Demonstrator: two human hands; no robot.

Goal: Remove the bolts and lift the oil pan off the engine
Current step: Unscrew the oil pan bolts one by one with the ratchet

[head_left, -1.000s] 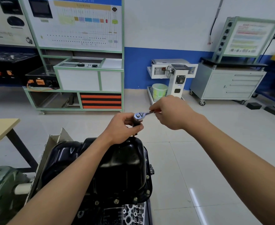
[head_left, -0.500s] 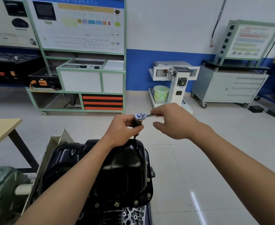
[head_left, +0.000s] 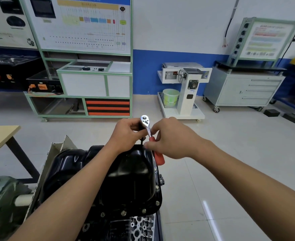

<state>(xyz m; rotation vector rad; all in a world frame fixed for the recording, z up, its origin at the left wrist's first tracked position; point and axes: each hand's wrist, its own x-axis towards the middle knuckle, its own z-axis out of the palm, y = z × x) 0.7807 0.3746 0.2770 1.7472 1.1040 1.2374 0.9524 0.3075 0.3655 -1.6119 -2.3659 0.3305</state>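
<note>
- Red-handled ratchet (head_left: 147,126): handle has swung from rightward to nearward, likely one loosening stroke.
- Left hand (head_left: 125,134) grips its extension (head_left: 142,140); right hand (head_left: 173,138) pinches the handle.
- Oil pan (head_left: 125,171) on engine (head_left: 139,226), bolts (head_left: 144,210) in.

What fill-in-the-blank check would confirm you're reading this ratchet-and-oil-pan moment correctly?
1. The ratchet has a ____ grip on its handle.
2. The right hand holds the ratchet's handle; the black extension under its head is gripped by the ____.
3. The oil pan sitting on the engine is glossy ____.

Missing words: red; left hand; black.
</note>
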